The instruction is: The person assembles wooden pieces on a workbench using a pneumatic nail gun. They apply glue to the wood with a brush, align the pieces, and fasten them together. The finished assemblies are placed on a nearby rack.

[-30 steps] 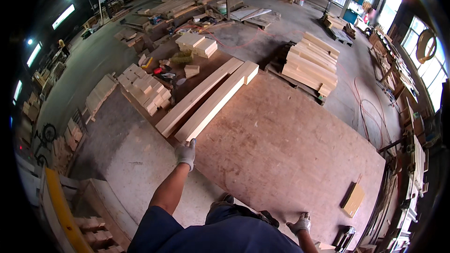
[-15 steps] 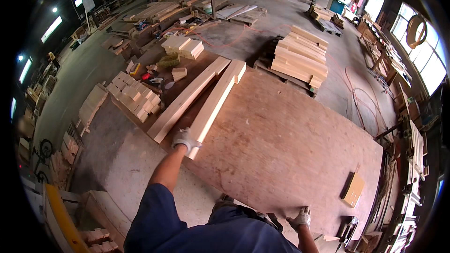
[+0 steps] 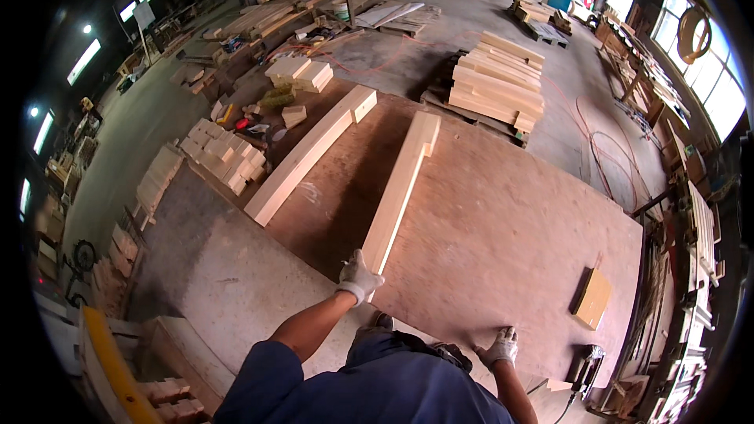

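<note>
My left hand (image 3: 360, 277), in a light work glove, is closed round the near end of a long pale timber beam (image 3: 402, 188). A small block-like piece sticks out from the side of that beam near its far end. To its left lies a similar beam (image 3: 310, 155), apart from it on the brown plywood worktop (image 3: 503, 251). My right hand (image 3: 499, 348), also gloved, rests on the worktop's near edge with its fingers apart and nothing in them. To its right are a black power tool (image 3: 586, 369) at the edge and a flat tan box-like block (image 3: 593, 298).
Short wood blocks (image 3: 224, 155) are stacked at the worktop's left, near a brush-like bundle (image 3: 277, 96) and more blocks (image 3: 300, 73). Beyond the far edge stands a pallet of timber (image 3: 499, 82). An orange hose (image 3: 594, 149) lies on the floor at right.
My left hand has drawn the held beam to the right and nearer me, widening the gap from the other beam. My right hand has stayed near the worktop's edge.
</note>
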`<action>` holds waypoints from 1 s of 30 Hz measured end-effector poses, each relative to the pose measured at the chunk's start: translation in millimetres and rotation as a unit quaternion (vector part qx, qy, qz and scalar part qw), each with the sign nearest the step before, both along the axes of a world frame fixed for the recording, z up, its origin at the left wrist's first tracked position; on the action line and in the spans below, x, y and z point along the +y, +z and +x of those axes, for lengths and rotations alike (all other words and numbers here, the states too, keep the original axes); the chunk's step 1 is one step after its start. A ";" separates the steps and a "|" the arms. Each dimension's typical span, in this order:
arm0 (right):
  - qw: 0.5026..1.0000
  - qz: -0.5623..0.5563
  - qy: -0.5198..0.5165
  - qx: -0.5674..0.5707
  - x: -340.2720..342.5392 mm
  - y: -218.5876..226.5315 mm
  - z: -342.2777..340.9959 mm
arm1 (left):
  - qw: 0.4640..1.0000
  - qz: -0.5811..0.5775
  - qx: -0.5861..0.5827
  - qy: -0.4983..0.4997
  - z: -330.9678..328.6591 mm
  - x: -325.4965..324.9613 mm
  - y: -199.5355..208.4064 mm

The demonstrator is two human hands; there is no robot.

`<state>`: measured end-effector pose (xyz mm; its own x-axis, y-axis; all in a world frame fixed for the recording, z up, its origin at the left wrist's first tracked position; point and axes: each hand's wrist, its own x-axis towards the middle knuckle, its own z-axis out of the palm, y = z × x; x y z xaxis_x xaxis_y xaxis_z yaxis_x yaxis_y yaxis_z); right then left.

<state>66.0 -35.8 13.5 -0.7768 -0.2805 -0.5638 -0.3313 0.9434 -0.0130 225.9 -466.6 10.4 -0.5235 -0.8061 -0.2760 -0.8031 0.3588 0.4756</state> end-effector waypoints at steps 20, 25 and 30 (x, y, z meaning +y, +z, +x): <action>0.991 -0.131 0.034 0.022 65.2 -19.1 10.0 | 0.882 -0.210 -0.237 -0.348 -49.2 -20.6 28.7; 0.989 -0.139 0.022 0.040 77.9 -21.5 21.0 | 0.854 -0.170 -0.129 -0.474 -134.1 45.8 23.2; 0.988 -0.150 0.013 0.029 72.8 -15.1 17.9 | 0.868 -0.106 -0.044 -0.483 -212.0 152.5 3.5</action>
